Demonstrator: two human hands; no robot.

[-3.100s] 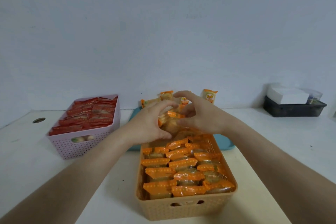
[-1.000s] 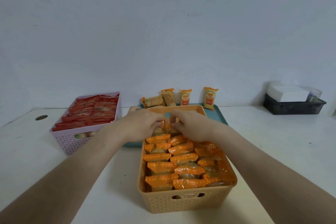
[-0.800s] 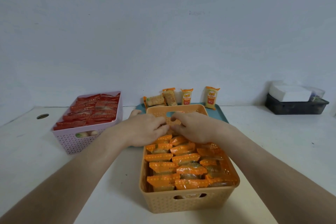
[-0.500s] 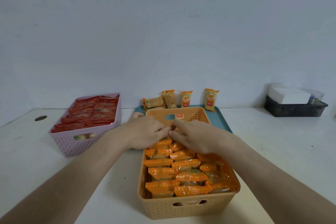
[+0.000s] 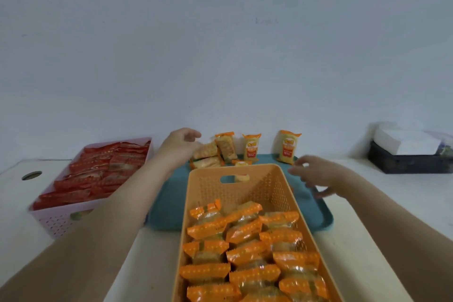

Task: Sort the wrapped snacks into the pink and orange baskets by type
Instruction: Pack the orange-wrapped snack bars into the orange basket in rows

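The orange basket stands in front of me, its near half packed with several orange-wrapped snacks. The pink basket at the left holds several red-wrapped snacks. Several loose orange-wrapped snacks lean against the wall on the teal tray. My left hand reaches over the tray's far left corner, fingers loosely curled, right beside the leftmost packets; it holds nothing that I can see. My right hand hovers open over the tray, right of the basket, just below the rightmost packet.
A black bin with a white box on top sits at the far right by the wall. A round hole is in the white tabletop at the far left. The wall runs close behind the tray.
Both hands have left the orange basket's packets and moved apart toward the back: the left to the loose snacks at the tray's far left, the right out over the tray's right side.
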